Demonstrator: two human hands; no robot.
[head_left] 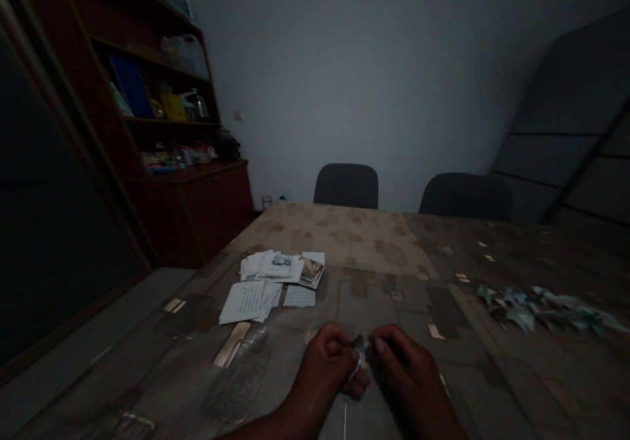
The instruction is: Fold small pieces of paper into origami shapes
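Near the front of the cloth-covered table [344,295], my left hand [332,364] is closed on a small folded piece of paper [360,351], dark and pale in colour. Close on its right, my right hand [406,368] has thumb and index finger pinched together at the paper's right edge; whether they grip it is too dark to tell. Beyond my left hand, to the left, lies a loose pile of printed cards [275,269]. Far to the right is a row of crumpled or folded greenish papers [546,308].
Two dark chairs [346,185] stand behind the table's far edge, against a plain wall. A red-brown cabinet [207,207] with filled shelves is at the left. A grey panelled piece of furniture [551,138] stands at the right.
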